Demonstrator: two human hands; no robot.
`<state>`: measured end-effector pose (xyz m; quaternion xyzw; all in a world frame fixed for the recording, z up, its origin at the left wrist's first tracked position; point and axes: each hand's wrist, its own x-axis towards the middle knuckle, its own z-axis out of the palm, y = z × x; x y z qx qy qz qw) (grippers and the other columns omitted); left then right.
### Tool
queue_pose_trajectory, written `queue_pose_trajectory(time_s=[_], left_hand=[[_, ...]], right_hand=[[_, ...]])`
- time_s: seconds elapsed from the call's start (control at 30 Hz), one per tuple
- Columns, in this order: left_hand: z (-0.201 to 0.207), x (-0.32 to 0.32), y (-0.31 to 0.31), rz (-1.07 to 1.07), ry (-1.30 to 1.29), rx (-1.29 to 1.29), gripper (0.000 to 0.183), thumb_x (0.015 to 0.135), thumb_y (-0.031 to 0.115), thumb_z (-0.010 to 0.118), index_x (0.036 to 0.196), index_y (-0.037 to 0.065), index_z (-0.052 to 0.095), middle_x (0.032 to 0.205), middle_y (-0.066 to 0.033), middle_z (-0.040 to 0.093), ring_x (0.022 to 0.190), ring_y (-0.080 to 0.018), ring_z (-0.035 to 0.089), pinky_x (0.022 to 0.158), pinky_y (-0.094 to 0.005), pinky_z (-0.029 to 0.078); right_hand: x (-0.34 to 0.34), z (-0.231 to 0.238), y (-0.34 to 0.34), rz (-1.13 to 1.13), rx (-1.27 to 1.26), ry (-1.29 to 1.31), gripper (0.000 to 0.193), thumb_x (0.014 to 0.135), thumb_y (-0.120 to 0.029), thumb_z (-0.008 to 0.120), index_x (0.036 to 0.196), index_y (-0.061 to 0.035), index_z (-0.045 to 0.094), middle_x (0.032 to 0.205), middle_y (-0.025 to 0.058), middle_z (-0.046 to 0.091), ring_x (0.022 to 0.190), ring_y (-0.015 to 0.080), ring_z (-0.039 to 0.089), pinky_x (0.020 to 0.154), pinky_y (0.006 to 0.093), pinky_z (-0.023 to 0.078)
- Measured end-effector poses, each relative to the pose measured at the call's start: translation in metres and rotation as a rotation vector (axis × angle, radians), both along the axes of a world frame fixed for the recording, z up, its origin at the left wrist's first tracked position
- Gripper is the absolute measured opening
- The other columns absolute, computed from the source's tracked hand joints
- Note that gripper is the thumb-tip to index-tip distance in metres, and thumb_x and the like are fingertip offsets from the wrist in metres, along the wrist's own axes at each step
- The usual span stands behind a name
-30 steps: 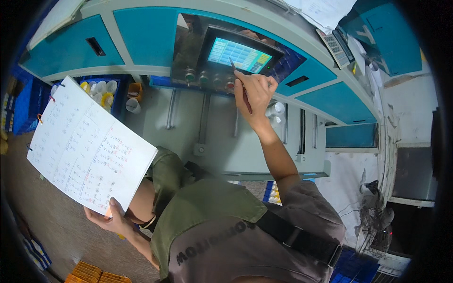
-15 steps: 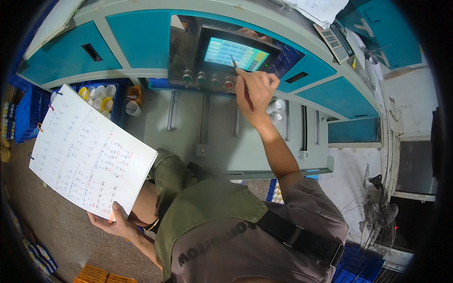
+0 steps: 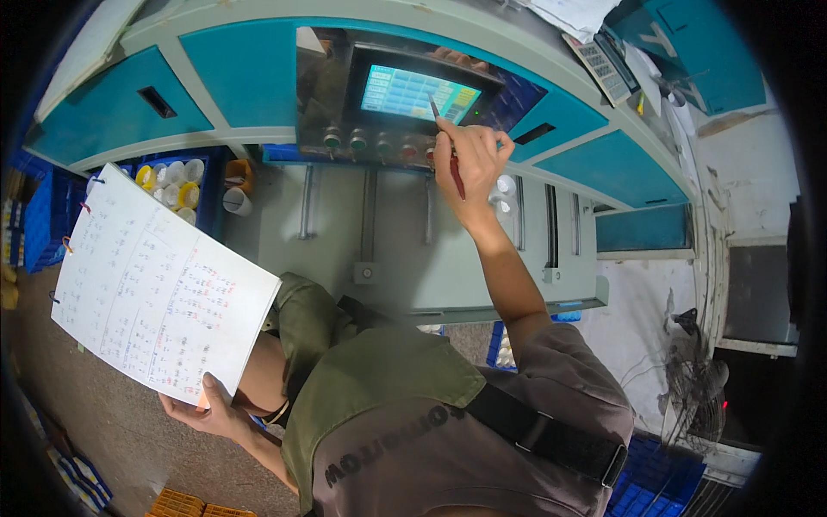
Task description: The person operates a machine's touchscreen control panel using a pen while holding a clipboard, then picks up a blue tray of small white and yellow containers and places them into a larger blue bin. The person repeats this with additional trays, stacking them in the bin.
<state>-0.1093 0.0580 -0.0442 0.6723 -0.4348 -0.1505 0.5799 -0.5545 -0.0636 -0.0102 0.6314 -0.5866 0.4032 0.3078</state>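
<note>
Holding a sheet of paper (image 3: 159,289) covered in handwritten rows at the left of the frame, the left hand (image 3: 211,412) pinches its lower edge, thumb on top and fingers closed underneath, so the page stays tilted up toward the eyes. Behind the sheet, in the upper left, a blue crate (image 3: 185,185) of yellow and white spools sits beside a small cup (image 3: 236,201), well apart from both hands.

At the upper middle, a lit touch screen (image 3: 418,93) is set in a steel panel with a row of round buttons (image 3: 370,142) below it. The right hand (image 3: 469,168) is raised to it, its grip closed around a red pen (image 3: 448,146) held like a stylus, the tip touching or just off the lower right part of the screen; which, I cannot tell.

By my reading, the step in hand is keying figures from the sheet into the machine. The next move calls for a steady, light tap on the right field and a glance back at the page.

Toward the upper right, a calculator (image 3: 603,67) and loose papers (image 3: 573,13) lie on the machine top, clear of the reach. Nothing blocks the screen; the buttons just below it are the only things close enough to be nudged by mistake.
</note>
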Motion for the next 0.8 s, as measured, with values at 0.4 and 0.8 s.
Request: queue_pose_trajectory(time_s=[0.4, 0.8], left_hand=[[-0.002, 0.001, 0.0, -0.001, 0.055, 0.0, 0.072, 0.082, 0.021, 0.078, 0.142, 0.006, 0.04, 0.14, -0.0171, 0.044, 0.133, -0.0301, 0.041, 0.111, -0.0514, 0.039], [0.0, -0.001, -0.001, -0.017, 0.063, -0.012, 0.071, 0.084, 0.015, 0.076, 0.143, 0.005, 0.037, 0.141, -0.018, 0.041, 0.134, -0.03, 0.04, 0.111, -0.0523, 0.04]], right_hand=[[0.006, -0.016, 0.003, 0.115, 0.105, -0.009, 0.021, 0.078, -0.003, 0.07, 0.098, -0.0086, 0.069, 0.077, -0.0001, 0.062, 0.075, 0.0168, 0.058, 0.082, 0.0377, 0.032], [0.005, -0.004, -0.002, 0.053, 0.044, -0.015, 0.018, 0.08, -0.005, 0.07, 0.098, -0.0093, 0.07, 0.075, -0.0002, 0.062, 0.074, 0.0163, 0.059, 0.082, 0.0383, 0.031]])
